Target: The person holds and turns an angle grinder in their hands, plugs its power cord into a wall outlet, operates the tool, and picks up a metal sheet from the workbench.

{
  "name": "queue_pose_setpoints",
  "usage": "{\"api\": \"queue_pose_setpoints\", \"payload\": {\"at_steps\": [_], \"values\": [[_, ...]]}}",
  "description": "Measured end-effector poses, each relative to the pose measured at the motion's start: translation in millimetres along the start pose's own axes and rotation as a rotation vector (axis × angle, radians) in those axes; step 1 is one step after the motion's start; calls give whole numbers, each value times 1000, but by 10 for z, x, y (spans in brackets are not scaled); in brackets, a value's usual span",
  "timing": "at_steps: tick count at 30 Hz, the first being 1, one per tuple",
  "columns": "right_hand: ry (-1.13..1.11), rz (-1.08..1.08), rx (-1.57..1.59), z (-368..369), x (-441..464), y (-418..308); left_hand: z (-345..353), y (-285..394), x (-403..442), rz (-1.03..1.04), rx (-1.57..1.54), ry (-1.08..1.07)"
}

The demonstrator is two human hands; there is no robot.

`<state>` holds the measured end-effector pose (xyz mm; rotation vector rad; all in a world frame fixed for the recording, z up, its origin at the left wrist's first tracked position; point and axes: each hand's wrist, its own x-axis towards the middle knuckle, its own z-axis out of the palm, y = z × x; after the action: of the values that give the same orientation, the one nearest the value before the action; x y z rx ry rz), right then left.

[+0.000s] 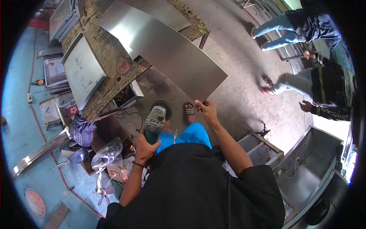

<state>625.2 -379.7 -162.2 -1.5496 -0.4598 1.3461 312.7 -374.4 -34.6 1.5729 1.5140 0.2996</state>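
My left hand (146, 148) is wrapped round the body of an angle grinder (155, 119), whose round disc end points away from me and whose cord trails to the left. My right hand (207, 111) pinches the near edge of a large shiny metal sheet (173, 53), close to its corner. The sheet lies partly on a worn wooden workbench (114, 82) and juts out over the floor. Below the sheet's near edge is my sandalled foot (189, 113).
A metal panel with handwriting (82, 70) rests on the bench. Bags and a small fan (105, 189) lie at the left. Two people, one in blue jeans (278, 32), the other in a dark jacket (331, 86), are at the right, near a metal cabinet (305, 179).
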Motion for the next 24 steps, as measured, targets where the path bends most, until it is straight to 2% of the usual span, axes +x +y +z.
{"api": "queue_pose_setpoints", "payload": {"at_steps": [2,5,12,14,16,20,23,24], "values": [[2,-9,10,21,-39,-54,-36,95,-3,-81,-23,-44],[-38,-11,-62,32,-82,-112,-50,138,14,-79,-19,-57],[-164,-27,34,-68,-18,14,-53,166,18,-98,38,-64],[-178,-36,68,-56,-7,17,-61,187,23,-183,66,-81],[-136,84,6,-58,-18,25,-46,144,13,-151,50,-64],[-90,77,6,-3,-77,-13,-41,77,16,-118,-2,-71],[-154,57,4,8,-78,-27,-13,-9,17,-64,-8,-38],[-132,201,221,48,-88,-8,-21,-16,15,-61,-8,-38]]}}
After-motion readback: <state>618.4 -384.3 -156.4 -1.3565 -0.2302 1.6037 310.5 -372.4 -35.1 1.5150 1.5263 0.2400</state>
